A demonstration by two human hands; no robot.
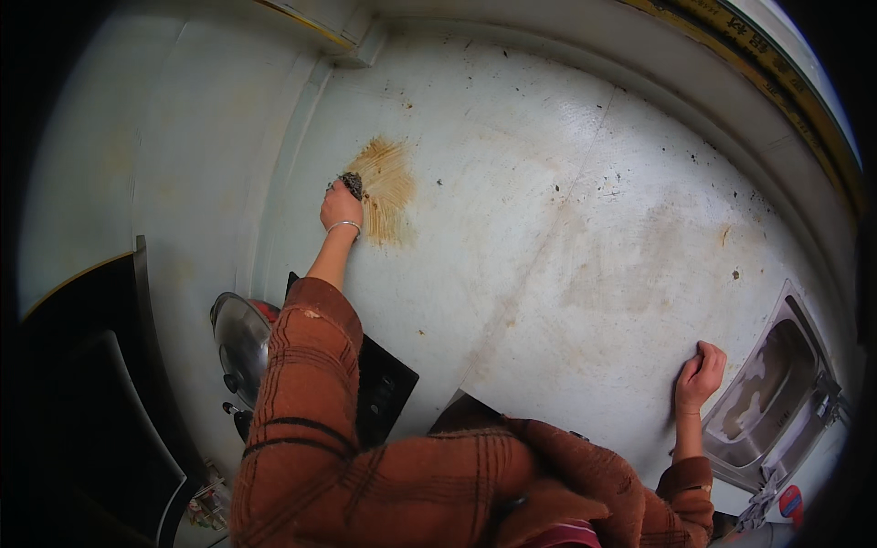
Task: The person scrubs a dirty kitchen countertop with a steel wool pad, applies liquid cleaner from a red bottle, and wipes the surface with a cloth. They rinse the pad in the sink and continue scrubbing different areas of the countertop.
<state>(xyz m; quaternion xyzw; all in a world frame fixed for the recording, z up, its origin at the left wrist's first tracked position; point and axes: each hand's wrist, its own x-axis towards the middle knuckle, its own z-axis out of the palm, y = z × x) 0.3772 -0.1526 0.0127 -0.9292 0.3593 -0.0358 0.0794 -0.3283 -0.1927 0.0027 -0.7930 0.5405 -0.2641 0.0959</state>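
Note:
My left hand [340, 207], with a bangle at the wrist, grips a grey metal scouring pad [351, 183]. It presses the pad to the left edge of a brown-yellow greasy stain [385, 188] streaked with fan-shaped scrub marks. The stain lies on a white work surface [507, 226] dotted with dark specks and smears. Far to the right, my right hand [700, 377] rests on that same surface with its fingers curled in, and no object shows in it. Close beside it is a stainless steel sink [767, 390] with whitish suds inside.
Below my left forearm sits a black cooktop [387, 387], partly hidden by the sleeve. A pan with a glass lid [240, 349] stands left of it. A grey cloth [757, 503] hangs at the sink's front corner. Yellow tape bearing writing [767, 55] runs along the upper right edge.

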